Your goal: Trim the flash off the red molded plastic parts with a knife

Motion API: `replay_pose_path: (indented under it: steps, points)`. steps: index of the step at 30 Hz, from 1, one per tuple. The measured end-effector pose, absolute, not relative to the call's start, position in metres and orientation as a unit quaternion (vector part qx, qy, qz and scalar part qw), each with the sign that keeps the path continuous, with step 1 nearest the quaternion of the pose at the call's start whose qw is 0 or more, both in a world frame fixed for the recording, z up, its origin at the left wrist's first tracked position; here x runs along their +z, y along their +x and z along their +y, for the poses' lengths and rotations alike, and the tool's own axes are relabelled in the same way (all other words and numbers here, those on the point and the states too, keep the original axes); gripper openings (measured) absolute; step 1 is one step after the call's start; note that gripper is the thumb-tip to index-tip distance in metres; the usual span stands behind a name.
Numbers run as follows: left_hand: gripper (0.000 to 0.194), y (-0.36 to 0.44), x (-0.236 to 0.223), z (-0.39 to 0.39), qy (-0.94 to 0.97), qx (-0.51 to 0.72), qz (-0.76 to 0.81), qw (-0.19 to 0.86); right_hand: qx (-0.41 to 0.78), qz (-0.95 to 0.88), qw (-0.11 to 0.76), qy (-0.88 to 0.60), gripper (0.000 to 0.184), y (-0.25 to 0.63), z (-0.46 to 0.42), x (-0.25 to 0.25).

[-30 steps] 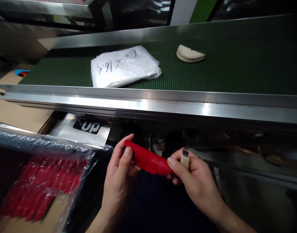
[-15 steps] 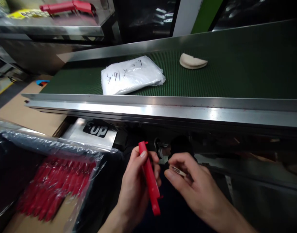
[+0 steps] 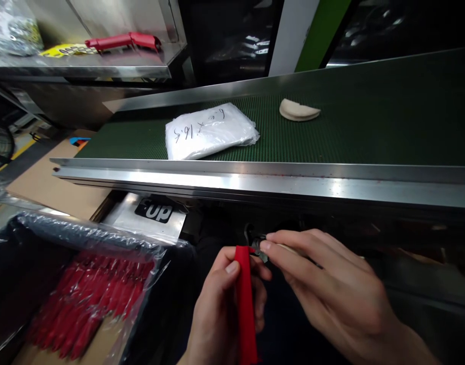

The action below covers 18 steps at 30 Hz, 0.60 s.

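Observation:
My left hand (image 3: 221, 309) is wrapped round a long red plastic handle (image 3: 244, 304), held nearly upright below the conveyor's edge. My right hand (image 3: 323, 279) pinches a small cream-coloured piece with a metal tip (image 3: 263, 249) and holds it against the top end of the red handle. Both hands are close together, in front of the dark space under the conveyor.
A green conveyor belt (image 3: 369, 126) with a steel rail (image 3: 255, 177) carries a white plastic bag with handwriting (image 3: 209, 132) and a cream half-round piece (image 3: 298, 110). At the lower left a plastic-lined box (image 3: 84, 299) holds several red handles. Another red tool (image 3: 122, 40) lies on a steel shelf.
The left hand turned the red handle from lying crosswise to upright. The right hand let go of the handle and brought the small piece to its top end. The view tilted up.

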<state>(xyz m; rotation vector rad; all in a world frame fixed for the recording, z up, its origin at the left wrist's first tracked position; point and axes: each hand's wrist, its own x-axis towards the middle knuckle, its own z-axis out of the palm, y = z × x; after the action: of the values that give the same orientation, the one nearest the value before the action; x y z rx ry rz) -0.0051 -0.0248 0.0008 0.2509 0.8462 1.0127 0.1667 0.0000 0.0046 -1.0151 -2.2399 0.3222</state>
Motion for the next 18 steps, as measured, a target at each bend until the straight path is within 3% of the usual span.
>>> replay_pose_path:
  steps: [18]
  points:
    - [0.025,-0.0076,0.0044,-0.0277,0.159,0.459,0.403,0.776,0.1,-0.855,0.339,-0.379,0.031,0.1597,0.0018,0.0136]
